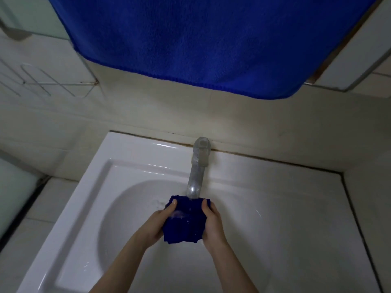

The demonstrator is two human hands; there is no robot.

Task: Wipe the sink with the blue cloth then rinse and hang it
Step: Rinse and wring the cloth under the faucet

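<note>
blue cloth (183, 223) bunched under faucet (195, 178), gripped by left hand (157, 224), right hand (212, 223)

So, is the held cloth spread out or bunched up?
Bunched up: left hand and right hand squeeze the blue cloth into a wad below the faucet.

Obs.: person's body, head view. Two bare hands and two bare forearms are in frame.

Left hand (157, 224) and right hand (213, 225): skin uncovered. The thumbs are the only digits plainly seen, the other fingers are hidden, and the left thumb tip carries a wet gloss. Left forearm (120, 263) and right forearm (234, 265): slender, smooth, uncovered from wrist to lower frame edge. Nail detail too soft to resolve, and outlines are slightly blurred in dim light.
</note>
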